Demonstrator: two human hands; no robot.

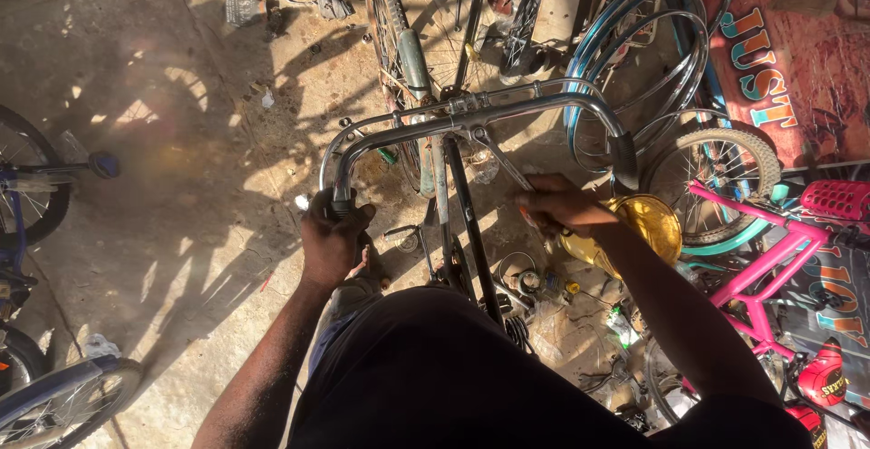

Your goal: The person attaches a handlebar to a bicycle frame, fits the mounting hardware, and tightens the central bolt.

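Observation:
A bicycle stands right in front of me, its chrome handlebar running across the middle of the view. My left hand is closed around the handlebar's left grip. My right hand grips a wrench whose head sits at the handlebar stem clamp. The black frame tube and the front wheel run down the middle beneath the bar.
A pink child's bicycle and a small white-tyred wheel are at right, with loose rims behind. A yellow oil jug and small parts lie on the ground. Blue bicycles stand at the left edge on concrete.

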